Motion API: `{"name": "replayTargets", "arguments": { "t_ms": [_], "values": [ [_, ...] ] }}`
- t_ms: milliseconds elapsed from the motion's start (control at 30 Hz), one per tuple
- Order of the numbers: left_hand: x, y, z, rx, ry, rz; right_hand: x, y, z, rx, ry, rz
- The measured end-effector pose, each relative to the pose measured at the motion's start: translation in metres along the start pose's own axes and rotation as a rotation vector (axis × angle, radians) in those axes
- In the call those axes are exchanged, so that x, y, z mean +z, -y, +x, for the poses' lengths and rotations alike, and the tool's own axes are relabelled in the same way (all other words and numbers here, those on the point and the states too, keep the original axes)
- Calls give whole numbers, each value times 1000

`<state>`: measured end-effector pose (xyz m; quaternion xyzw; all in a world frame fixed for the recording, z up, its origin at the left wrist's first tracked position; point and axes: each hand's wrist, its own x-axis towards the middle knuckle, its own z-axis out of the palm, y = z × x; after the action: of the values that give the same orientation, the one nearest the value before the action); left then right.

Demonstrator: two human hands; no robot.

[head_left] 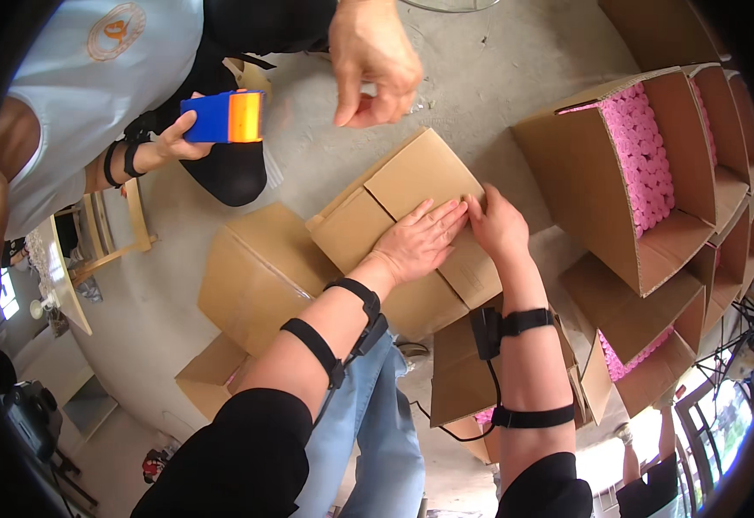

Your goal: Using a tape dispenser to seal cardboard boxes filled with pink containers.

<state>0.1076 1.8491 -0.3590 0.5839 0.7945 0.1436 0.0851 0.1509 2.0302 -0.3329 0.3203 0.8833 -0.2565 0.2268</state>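
A brown cardboard box (427, 174) stands before me, its two top flaps folded down and meeting in a dark seam. My left hand (420, 237) lies flat on the top across the seam, fingers stretched out toward the right edge. At that edge my right hand (498, 226) is closed on the box, thumb beside the left fingertips and the other fingers bent round the side, partly hidden. Across from me a co-worker's hand (189, 138) holds a blue and orange block-shaped thing (221, 117). The co-worker's other hand (379, 73) hangs above the box with curled fingers.
Open cartons (567, 164) packed with pink cylindrical pieces (636, 160) are stacked at the right. Another brown box (265, 268) adjoins mine on the left. A partly open carton (459, 371) stands by my right forearm. A wooden frame (114, 233) is at far left.
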Motion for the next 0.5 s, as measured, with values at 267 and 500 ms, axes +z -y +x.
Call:
{"name": "replayTargets", "arguments": {
  "t_ms": [267,500],
  "values": [
    [2,4,-3,-93,-41,-275,9,123,29,-732,-235,-200],
    [5,6,-8,-28,110,202,60,153,18,-836,-21,-163]
  ]
}}
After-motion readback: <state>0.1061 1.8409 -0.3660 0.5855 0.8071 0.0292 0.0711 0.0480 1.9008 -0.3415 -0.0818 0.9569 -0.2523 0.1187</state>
